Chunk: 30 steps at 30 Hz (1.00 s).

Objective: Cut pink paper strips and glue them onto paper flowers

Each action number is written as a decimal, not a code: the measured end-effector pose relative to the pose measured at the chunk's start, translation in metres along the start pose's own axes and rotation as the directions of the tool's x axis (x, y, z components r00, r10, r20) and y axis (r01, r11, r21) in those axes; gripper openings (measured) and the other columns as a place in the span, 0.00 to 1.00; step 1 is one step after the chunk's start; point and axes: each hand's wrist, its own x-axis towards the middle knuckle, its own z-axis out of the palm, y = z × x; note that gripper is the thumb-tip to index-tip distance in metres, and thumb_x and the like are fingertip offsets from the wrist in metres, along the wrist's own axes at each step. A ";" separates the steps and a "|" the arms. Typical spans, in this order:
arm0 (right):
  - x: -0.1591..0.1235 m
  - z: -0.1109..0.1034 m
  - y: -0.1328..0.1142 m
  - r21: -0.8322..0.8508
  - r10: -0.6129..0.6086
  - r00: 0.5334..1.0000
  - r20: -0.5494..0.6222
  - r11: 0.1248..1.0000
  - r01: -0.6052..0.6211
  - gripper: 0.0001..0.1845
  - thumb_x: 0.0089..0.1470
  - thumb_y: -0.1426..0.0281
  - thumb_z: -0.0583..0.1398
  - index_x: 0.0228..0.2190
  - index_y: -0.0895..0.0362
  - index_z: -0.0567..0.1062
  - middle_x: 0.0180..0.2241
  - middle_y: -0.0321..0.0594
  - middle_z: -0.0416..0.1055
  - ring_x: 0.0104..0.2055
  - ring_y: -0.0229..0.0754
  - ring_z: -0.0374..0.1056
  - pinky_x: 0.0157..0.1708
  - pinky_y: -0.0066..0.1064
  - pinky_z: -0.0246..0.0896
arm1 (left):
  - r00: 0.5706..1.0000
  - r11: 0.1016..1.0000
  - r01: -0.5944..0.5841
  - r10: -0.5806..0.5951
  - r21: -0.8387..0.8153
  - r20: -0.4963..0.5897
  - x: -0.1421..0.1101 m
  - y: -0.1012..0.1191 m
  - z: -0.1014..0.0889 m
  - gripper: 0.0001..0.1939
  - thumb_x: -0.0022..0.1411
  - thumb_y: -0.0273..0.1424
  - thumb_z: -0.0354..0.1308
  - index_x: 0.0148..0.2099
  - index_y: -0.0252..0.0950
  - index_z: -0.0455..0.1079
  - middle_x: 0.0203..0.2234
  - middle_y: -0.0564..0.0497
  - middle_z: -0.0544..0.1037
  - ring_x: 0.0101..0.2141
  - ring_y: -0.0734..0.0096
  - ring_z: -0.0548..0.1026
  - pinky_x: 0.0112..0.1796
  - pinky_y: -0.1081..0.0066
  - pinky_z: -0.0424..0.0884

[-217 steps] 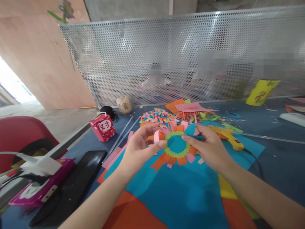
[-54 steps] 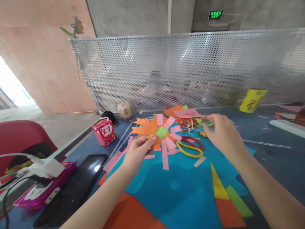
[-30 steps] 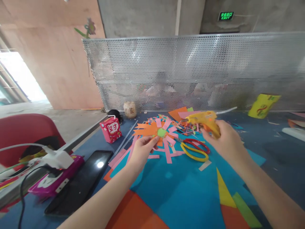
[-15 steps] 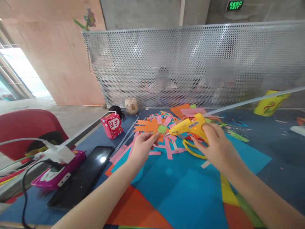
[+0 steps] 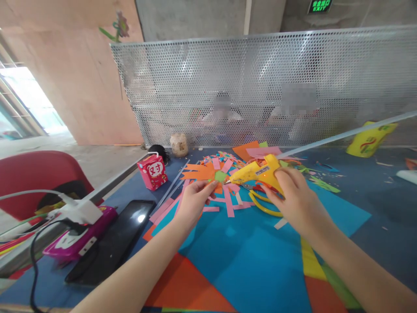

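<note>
My right hand point(image 5: 295, 195) is wrapped round a yellow glue gun point(image 5: 257, 171) with a long clear glue stick point(image 5: 345, 135) coming out of its back. The gun's nozzle points left, at the edge of a paper flower point(image 5: 202, 172) with orange and pink strips and a green centre point(image 5: 220, 176). My left hand point(image 5: 197, 198) pinches the flower's near edge between thumb and fingers. Whether the nozzle touches the paper I cannot tell. Below the gun lie yellow-handled scissors point(image 5: 265, 208), partly hidden by my right hand. Pink paper strips point(image 5: 229, 204) lie under the flower on blue paper point(image 5: 241, 256).
A black phone point(image 5: 110, 243) and a purple power strip point(image 5: 76, 241) with plugs are at left, near a red carton point(image 5: 152, 171). A perforated metal screen point(image 5: 195, 87) closes off the back, with people behind it. A yellow packet point(image 5: 369, 141) stands at right.
The nozzle has shifted very slightly left along with the flower, and the view has moved a little. Both hands keep the same grip.
</note>
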 end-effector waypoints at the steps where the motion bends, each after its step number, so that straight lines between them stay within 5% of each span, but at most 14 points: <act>1: 0.000 0.000 0.000 0.005 0.009 1.000 0.003 1.000 -0.009 0.09 0.54 0.68 0.51 0.36 0.59 0.63 0.35 0.51 0.64 0.38 0.50 0.66 0.24 0.33 0.65 | 1.000 1.000 -0.004 0.004 0.002 0.003 0.000 0.000 0.000 0.12 0.46 0.38 0.59 0.25 0.33 0.69 0.16 0.55 0.67 0.19 0.79 0.64 0.20 0.78 0.57; 30: -0.001 -0.005 0.001 0.009 0.012 0.999 0.042 1.000 -0.013 0.08 0.55 0.69 0.52 0.37 0.59 0.64 0.38 0.52 0.63 0.39 0.49 0.66 0.28 0.34 0.66 | 0.999 1.000 -0.015 0.014 -0.009 -0.042 0.005 -0.004 -0.004 0.13 0.45 0.39 0.60 0.24 0.33 0.67 0.16 0.55 0.67 0.18 0.80 0.63 0.19 0.78 0.56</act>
